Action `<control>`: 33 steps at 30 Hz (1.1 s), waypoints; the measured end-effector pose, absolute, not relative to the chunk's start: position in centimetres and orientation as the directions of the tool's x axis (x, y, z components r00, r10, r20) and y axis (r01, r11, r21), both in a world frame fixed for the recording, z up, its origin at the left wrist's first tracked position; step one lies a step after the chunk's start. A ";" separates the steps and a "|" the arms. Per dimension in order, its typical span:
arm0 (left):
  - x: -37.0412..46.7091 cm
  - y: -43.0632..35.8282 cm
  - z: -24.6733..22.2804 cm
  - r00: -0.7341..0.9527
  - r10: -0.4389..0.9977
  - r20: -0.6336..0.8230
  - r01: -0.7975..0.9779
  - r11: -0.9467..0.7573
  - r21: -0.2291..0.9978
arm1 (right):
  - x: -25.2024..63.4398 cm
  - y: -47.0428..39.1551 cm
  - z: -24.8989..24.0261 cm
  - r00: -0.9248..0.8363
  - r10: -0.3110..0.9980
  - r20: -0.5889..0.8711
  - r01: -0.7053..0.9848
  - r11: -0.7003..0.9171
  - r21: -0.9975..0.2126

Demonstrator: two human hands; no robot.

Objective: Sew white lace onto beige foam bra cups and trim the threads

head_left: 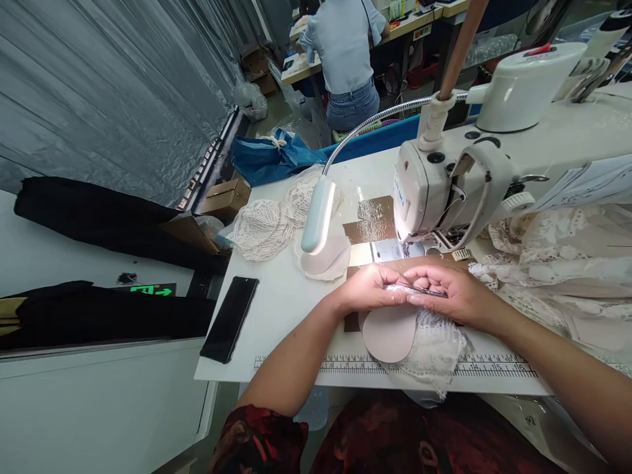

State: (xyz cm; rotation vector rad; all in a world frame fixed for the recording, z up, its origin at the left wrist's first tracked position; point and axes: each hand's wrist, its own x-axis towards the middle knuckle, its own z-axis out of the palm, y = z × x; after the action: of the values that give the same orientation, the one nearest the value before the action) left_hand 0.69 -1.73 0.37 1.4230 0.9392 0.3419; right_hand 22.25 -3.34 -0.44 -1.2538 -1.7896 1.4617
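Note:
My left hand (371, 288) is closed on the upper edge of a lace piece (437, 342) with a smooth beige cup pad (390, 334). The piece hangs down over the front edge of the table. Facing it, my right hand (457, 293) is closed around a slim dark metal tool (429, 291), its kind unclear, lying along the fingers. The fingertips of both hands nearly meet at the fabric edge. Just beyond them stands the sewing machine (419, 191), its needle area lit. Fingers partly hide the held edge.
White lace cups (261, 229) and a beige pad on lace (326, 257) lie left of the machine, under a lamp (317, 214). A black phone (230, 319) rests at the left edge. Lace fabric (553, 276) is heaped right. A person (343, 59) sits beyond.

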 end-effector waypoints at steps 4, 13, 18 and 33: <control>-0.9 -1.2 1.0 0.682 0.645 -0.345 0.321 0.160 0.934 | 22.5 -3.0 -0.2 -0.455 0.878 -0.150 0.461 0.088 -0.883; -4.5 -0.7 2.1 0.618 0.721 -0.313 0.267 0.182 0.946 | 22.9 -3.0 -0.8 -0.431 0.889 -0.158 0.467 0.070 -0.882; -4.0 -0.8 1.7 0.563 0.786 -0.254 0.198 0.170 0.965 | 22.8 -3.0 -1.0 -0.473 0.865 -0.170 0.414 0.047 -0.909; -2.9 -4.3 4.8 0.411 0.796 -0.443 0.480 0.224 0.848 | 22.8 -3.6 0.0 -0.540 0.842 -0.006 0.340 0.212 -0.916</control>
State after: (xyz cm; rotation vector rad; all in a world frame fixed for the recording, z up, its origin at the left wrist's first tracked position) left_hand -2.93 -4.34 4.78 1.4204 1.2272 0.3189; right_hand 22.82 -3.58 0.00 -1.0906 -1.9868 1.3036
